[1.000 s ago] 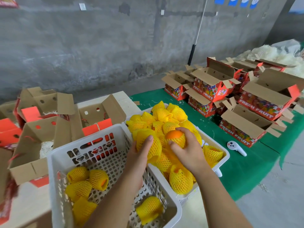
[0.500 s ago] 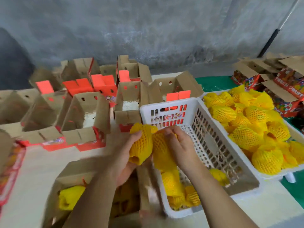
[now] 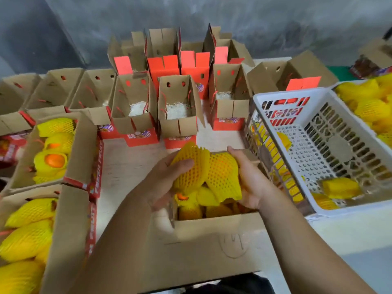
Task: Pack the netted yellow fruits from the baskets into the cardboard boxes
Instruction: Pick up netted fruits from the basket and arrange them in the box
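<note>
Hands (image 3: 212, 179) hold netted fruits (image 3: 207, 168) over part-filled box (image 3: 212, 236).

Even, soft daylight is filling the scene, shadows staying faint. Motion blur is smearing the whole frame, worst toward 9 and 3 o'clock. Wide-angle distortion is bending the edges. No glare showing.

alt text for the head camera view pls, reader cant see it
Two hands each hold a netted yellow fruit, left hand and right hand, over an open cardboard box already holding fruits. A nearly empty white basket sits to the right, filled boxes to the left, empty boxes behind.
</note>
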Demonstrator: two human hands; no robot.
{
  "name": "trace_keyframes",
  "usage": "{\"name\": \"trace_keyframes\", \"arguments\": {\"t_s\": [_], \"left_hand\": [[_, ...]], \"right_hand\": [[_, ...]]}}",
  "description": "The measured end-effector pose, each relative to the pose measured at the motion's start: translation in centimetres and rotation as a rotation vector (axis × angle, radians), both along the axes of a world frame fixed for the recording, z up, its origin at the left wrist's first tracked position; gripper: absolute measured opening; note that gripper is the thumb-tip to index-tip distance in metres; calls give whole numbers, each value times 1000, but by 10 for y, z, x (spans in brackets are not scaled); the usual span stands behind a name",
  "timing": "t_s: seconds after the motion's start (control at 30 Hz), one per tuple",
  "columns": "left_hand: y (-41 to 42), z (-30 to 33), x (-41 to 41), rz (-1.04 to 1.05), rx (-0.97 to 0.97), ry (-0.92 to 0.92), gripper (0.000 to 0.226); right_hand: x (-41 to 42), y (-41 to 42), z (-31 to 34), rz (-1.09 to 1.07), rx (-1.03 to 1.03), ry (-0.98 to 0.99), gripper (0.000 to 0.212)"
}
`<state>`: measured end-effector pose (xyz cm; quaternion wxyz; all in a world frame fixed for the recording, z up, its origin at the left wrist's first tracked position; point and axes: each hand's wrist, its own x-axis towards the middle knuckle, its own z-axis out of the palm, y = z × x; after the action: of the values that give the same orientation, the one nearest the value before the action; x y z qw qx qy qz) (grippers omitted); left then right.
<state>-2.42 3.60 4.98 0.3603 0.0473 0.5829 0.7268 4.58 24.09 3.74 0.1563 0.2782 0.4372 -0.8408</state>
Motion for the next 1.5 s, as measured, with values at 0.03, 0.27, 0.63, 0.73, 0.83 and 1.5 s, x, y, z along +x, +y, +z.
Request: {"name": "trace_keyframes", "arguments": {"t_s": [0.03, 0.27, 0.63, 0.73, 0.83, 1.5], "left_hand": [[-1, -2, -4, -8, 10, -12, 44], [10, -4, -15, -146, 77, -62, 89], [15, -32, -21, -134, -334, 420, 49], [19, -50, -8, -415, -572, 670, 70], [27, -68, 7, -804, -866, 1078, 70], [58, -73, 9, -1179, -1264, 1008, 45]], "right_hand": [[3, 0, 0, 66, -51, 7, 72], [21, 5, 2, 223, -194, 137, 71], [37, 50, 1, -395, 6, 26, 52], [37, 49, -11, -266, 845, -21, 25], [26, 43, -31, 210, 1488, 249, 63], [3, 37, -79, 919, 1550, 44, 43]]}}
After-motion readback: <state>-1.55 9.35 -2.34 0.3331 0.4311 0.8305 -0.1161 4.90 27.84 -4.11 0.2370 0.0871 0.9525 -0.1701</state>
